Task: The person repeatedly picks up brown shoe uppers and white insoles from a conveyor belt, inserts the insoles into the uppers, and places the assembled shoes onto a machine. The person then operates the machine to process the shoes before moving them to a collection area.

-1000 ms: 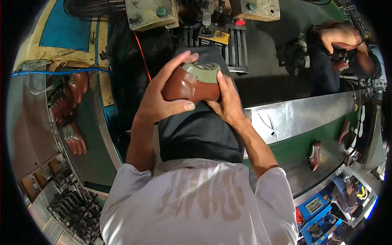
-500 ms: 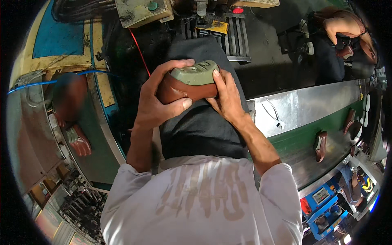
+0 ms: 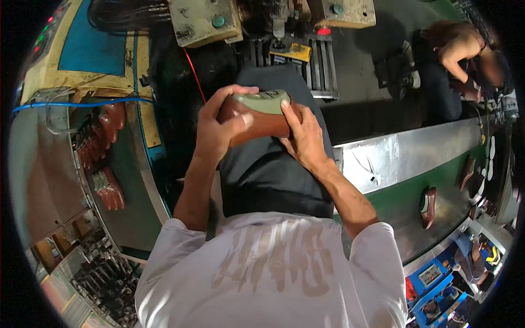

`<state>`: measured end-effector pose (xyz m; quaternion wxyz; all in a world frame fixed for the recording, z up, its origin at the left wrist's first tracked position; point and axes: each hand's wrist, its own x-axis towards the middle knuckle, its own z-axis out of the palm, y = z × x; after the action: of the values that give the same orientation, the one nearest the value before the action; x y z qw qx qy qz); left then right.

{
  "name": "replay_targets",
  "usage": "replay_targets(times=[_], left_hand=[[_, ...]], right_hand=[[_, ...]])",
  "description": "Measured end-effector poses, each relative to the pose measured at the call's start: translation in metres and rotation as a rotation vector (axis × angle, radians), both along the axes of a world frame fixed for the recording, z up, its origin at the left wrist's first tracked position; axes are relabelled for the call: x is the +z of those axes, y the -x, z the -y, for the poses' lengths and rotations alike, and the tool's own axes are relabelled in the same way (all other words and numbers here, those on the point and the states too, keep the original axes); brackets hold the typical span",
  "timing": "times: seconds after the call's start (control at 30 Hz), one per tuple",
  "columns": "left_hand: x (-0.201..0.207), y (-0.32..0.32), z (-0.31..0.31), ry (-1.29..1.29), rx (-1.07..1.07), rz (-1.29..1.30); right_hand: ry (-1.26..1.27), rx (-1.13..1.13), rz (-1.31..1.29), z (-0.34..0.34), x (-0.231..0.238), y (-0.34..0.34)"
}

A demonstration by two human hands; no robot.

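Note:
A brown leather shoe upper (image 3: 262,126) is fitted over a green shoe last (image 3: 261,99), held above my dark-trousered thigh. My left hand (image 3: 223,117) wraps round its left end, with the thumb lying on the leather side and the fingers over the top. At the other end, my right hand (image 3: 306,131) grips it, thumb on the green last's edge and fingers behind and below. The green face is turned up and away from me. The far side of the upper is hidden.
Ahead stands a machine with two beige control boxes (image 3: 206,22) and a slatted metal rest (image 3: 324,68). On the right, pincers (image 3: 372,174) lie on a metal ledge, beyond it a green belt with brown shoes (image 3: 428,208). More brown shoes (image 3: 109,188) stand at left. A co-worker (image 3: 458,52) sits far right.
My left thumb has shifted up along the leather, and the shoe upper has tilted slightly between my hands. The view has moved a little. The co-worker at right has changed posture.

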<state>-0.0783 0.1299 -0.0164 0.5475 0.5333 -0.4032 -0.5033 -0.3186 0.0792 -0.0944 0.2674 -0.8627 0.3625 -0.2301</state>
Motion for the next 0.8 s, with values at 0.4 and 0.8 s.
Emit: replay_targets(times=[0.4,0.8], left_hand=[[-0.078,-0.069,0.021,-0.507,0.190,-0.310],[-0.063,-0.068,0.158,0.122,0.395,0.699]], right_hand=[[-0.014,0.428,-0.297,0.015,0.081,-0.036],[-0.201,-0.035,-0.043,0.024,0.055,0.013]])
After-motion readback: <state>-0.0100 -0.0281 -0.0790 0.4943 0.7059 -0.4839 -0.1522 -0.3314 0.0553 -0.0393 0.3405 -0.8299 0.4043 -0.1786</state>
